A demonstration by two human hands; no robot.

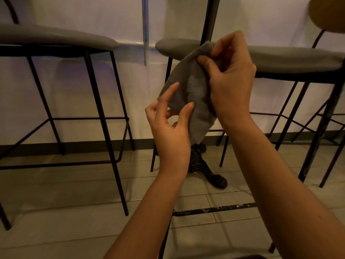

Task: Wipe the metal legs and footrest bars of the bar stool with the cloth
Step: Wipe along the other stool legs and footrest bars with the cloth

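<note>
A grey cloth (194, 94) hangs in mid-air in front of me. My right hand (231, 75) pinches its top edge between thumb and fingers. My left hand (169, 126) is lower, fingers spread, with the thumb and a fingertip touching the cloth's lower left part. Behind the cloth stands a bar stool with a grey seat (280, 57) and thin black metal legs (287, 113). Low in front of me runs a scuffed black footrest bar (214, 210) with pale marks on it.
A second bar stool (56, 38) with black legs and footrest bars stands at the left. A dark ornate table foot (207, 171) sits on the tiled floor between the stools. A white panel closes off the back. A round wooden edge (328, 14) shows at top right.
</note>
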